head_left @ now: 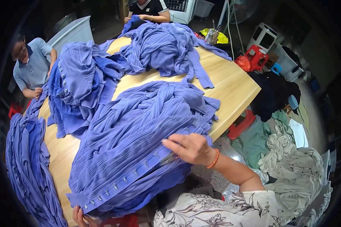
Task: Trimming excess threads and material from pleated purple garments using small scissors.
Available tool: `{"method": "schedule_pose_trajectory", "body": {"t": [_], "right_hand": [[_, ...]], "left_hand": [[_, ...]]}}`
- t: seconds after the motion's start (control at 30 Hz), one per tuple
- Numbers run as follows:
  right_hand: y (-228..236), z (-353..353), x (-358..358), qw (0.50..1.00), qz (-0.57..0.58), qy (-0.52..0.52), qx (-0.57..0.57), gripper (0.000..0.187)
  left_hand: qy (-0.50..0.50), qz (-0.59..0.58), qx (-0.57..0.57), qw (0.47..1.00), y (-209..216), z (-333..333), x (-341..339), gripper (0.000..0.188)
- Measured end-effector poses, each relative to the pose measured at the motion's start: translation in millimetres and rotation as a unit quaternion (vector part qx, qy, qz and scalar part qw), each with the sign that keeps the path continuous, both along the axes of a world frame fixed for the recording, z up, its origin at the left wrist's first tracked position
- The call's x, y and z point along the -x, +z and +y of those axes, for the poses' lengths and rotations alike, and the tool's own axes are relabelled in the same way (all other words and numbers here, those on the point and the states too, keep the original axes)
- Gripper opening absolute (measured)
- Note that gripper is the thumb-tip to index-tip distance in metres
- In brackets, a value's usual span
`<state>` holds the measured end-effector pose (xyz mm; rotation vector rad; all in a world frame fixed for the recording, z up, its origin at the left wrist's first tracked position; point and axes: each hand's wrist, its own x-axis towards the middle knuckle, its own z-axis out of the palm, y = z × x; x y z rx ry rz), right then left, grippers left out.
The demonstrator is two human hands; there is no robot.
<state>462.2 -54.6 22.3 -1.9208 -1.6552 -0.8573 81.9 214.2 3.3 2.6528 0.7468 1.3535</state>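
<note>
A purple ribbed garment (129, 140) lies heaped at the table's near edge. Its button band (134, 172) runs slantwise across it, with a row of small metal fasteners along it. At the band's lower left end, my left hand (81, 217) grips the corner, thumb on top; part of it is cut off by the lower edge. My right hand (189, 147), an orange bead bracelet at its wrist, is closed over the band's upper right part, thumb and forefinger together. Something thin and greyish shows under its fingers, too hidden to name.
More purple garments lie in piles at the back (159, 45), the left (79, 75) and the far left edge (30, 162) of the wooden table (231, 83). Two people work across from me. On the right floor are grey cloth (291, 178), dark cloth (272, 94) and a red stool (257, 56).
</note>
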Motion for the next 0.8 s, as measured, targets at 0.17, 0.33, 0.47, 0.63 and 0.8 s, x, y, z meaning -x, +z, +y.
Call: {"method": "schedule_pose_trajectory", "body": {"t": [0.17,0.33,0.47,0.63,0.8], "right_hand": [[7.0,-18.8,-18.6,0.995,0.049,-0.079,-0.034,0.048],[-2.1,-39.4,-43.9,0.99,0.076,-0.114,-0.044,0.047],[-8.0,-47.6,-49.9,0.987,0.106,-0.109,-0.05,0.048],[-8.5,-53.4,-52.1,0.985,0.127,-0.107,-0.049,0.05],[-10.5,-59.2,-57.3,0.983,0.131,-0.113,-0.058,0.048]], "left_hand": [[-0.013,0.016,0.065,0.998,-29.0,22.1,37.1,0.026],[-0.027,0.021,0.067,0.997,-31.8,21.4,27.4,0.026],[-0.021,0.024,0.074,0.997,-32.5,20.6,29.8,0.026],[0.001,0.023,0.082,0.996,-30.8,17.4,23.3,0.02],[-0.001,0.021,0.08,0.997,-27.0,16.4,20.8,0.019]]}}
